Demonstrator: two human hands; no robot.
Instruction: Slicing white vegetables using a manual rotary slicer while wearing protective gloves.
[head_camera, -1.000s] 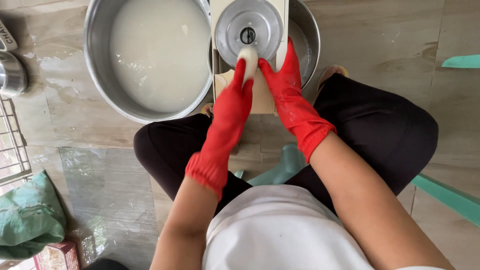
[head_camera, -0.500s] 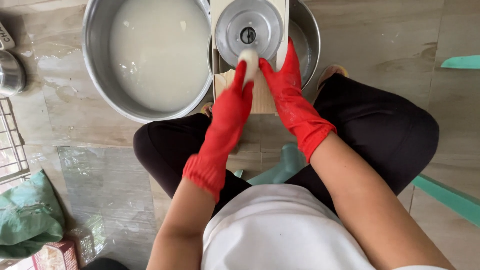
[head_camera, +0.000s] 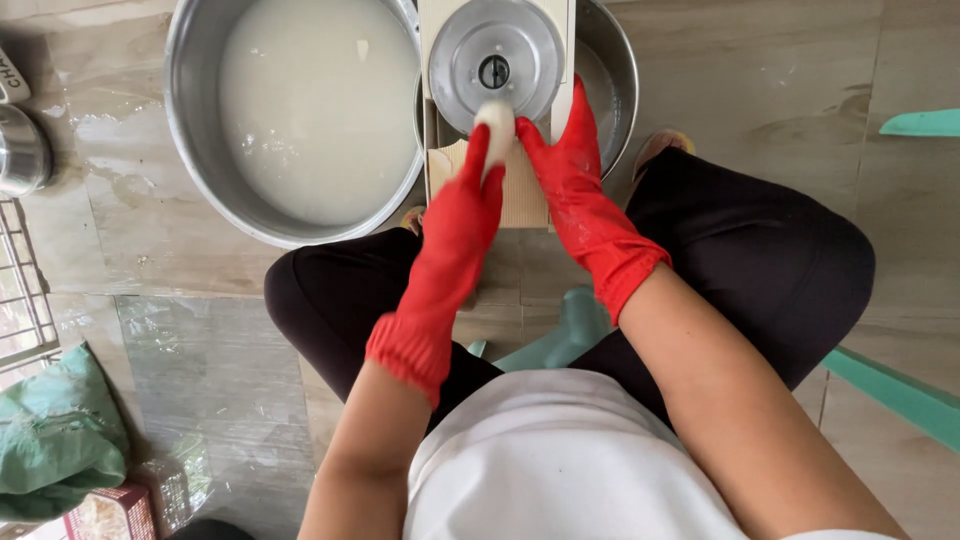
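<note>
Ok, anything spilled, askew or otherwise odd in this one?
Only wet patches on the floor tiles left of the big steel basin of milky liquid. Both gloved hands, left and right, hold the white piece against the round metal disc.

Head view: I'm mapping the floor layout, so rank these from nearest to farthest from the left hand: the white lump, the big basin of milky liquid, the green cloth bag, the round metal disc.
From the left hand:
1. White lump, at its fingertips.
2. Round metal disc, just above the lump.
3. Big basin of milky liquid, to the left.
4. Green cloth bag, far lower left on the floor.
</note>
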